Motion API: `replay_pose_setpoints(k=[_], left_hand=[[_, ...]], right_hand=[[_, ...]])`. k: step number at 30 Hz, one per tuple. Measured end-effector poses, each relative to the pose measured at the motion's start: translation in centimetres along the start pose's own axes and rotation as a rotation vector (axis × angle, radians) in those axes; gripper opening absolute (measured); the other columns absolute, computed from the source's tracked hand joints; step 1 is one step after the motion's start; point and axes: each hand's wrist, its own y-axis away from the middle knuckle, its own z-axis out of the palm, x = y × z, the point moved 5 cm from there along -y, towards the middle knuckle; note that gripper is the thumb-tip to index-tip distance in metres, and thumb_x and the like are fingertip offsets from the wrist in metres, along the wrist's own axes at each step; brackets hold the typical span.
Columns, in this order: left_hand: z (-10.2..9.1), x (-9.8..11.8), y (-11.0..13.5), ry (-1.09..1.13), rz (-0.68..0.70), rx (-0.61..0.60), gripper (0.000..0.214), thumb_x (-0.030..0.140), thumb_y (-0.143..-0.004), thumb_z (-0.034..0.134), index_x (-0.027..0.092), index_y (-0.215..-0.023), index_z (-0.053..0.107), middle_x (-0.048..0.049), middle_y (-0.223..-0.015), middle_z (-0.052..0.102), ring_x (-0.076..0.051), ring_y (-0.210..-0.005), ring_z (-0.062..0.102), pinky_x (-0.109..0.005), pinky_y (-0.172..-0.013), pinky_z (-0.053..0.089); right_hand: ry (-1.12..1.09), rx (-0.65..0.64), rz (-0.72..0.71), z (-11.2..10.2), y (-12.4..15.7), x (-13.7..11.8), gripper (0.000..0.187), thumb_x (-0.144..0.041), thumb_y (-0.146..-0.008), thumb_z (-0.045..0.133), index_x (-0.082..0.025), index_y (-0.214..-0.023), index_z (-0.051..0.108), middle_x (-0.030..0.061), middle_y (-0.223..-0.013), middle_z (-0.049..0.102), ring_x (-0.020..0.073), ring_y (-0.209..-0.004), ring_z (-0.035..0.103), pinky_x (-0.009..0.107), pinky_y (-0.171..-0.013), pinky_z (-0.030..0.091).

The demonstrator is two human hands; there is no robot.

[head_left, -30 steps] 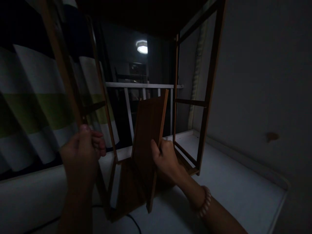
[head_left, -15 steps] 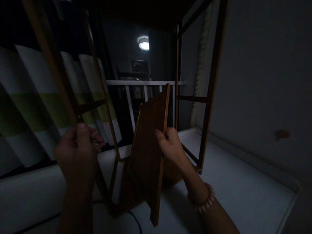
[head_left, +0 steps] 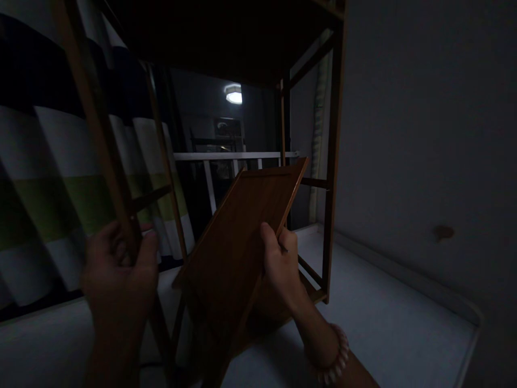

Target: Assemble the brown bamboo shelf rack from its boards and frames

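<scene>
A brown wooden board (head_left: 234, 231) with a raised rim stands tilted inside a wooden shelf rack (head_left: 336, 124). My right hand (head_left: 280, 264) is closed on the board's right edge, thumb on its face. At the left, my left hand (head_left: 119, 269) is closed round the rack's front left post (head_left: 99, 129), just below a side crossbar (head_left: 151, 198). The rack's bottom shelf (head_left: 270, 312) shows partly beneath the board. The lower end of the board is dark and hard to make out.
Overhead is the rack's dark upper shelf (head_left: 226, 32). Striped curtains (head_left: 72, 205) hang at the left, and a white railing (head_left: 238, 156) crosses the window behind. A grey wall (head_left: 404, 134) rises at the right above a white ledge (head_left: 371, 312).
The board has leaned over and turned its face more towards me, its top shifting right. My right hand keeps hold of it. My left hand now wraps the post. The view has shifted.
</scene>
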Motion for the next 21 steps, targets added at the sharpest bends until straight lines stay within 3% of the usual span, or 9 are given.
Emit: replay_pose_setpoints(k=[7,12,14,17,19,21], left_hand=[[-0.2,-0.6,-0.3,-0.08,-0.073,-0.051,0.043,0.03,-0.066,0.058,0.011,-0.105,0.057,-0.0108,-0.093,0.066,-0.022,-0.087,0.062,-0.037,-0.081,0.049],[-0.3,0.0,-0.1,-0.109,-0.046,-0.067,0.045,0.037,-0.068,0.054,0.011,-0.105,0.057,-0.0121,-0.096,0.064,-0.023,-0.087,0.062,-0.039,-0.083,0.048],[-0.6,0.9,0.1,-0.199,0.034,-0.042,0.05,0.038,-0.069,0.052,0.006,-0.107,0.056,-0.0167,-0.1,0.062,-0.026,-0.09,0.06,-0.042,-0.083,0.047],[-1.7,3.2,0.7,-0.265,0.263,0.063,0.055,0.037,-0.071,0.05,0.0,-0.112,0.053,-0.0223,-0.108,0.056,-0.032,-0.103,0.052,-0.046,-0.088,0.043],[-2.4,4.1,1.0,-0.257,0.359,0.079,0.053,0.035,-0.074,0.048,-0.001,-0.112,0.052,-0.0226,-0.109,0.054,-0.032,-0.107,0.049,-0.046,-0.091,0.04],[-2.7,4.0,1.2,-0.249,0.362,0.027,0.051,0.036,-0.074,0.046,0.0,-0.11,0.054,-0.0217,-0.108,0.055,-0.031,-0.105,0.05,-0.046,-0.091,0.041]], right_hand=[[0.231,-0.073,-0.185,-2.0,-0.4,-2.9,0.028,-0.036,-0.081,0.045,-0.015,-0.072,0.061,0.0022,-0.064,0.061,0.0133,-0.06,0.056,0.022,-0.054,0.042],[0.383,-0.023,-0.148,-4.9,-0.5,-4.8,0.03,-0.038,-0.076,0.05,-0.017,-0.056,0.053,-0.0024,-0.052,0.048,0.0102,-0.052,0.047,0.021,-0.049,0.037],[0.432,0.054,-0.081,-6.0,-0.3,-5.2,0.03,-0.04,-0.071,0.053,-0.017,-0.052,0.05,-0.0024,-0.053,0.046,0.0103,-0.053,0.044,0.022,-0.051,0.037],[0.461,0.148,0.042,-6.9,0.4,-5.4,0.03,-0.043,-0.066,0.056,-0.016,-0.054,0.052,-0.0011,-0.059,0.048,0.0119,-0.058,0.045,0.025,-0.055,0.039],[0.438,0.148,0.11,-7.0,0.9,-5.6,0.029,-0.044,-0.064,0.057,-0.015,-0.061,0.056,0.0005,-0.064,0.052,0.014,-0.062,0.049,0.026,-0.058,0.04],[0.409,0.118,0.148,-7.2,1.3,-6.2,0.03,-0.045,-0.063,0.059,-0.015,-0.065,0.059,0.0018,-0.067,0.055,0.0162,-0.066,0.052,0.026,-0.059,0.041]])
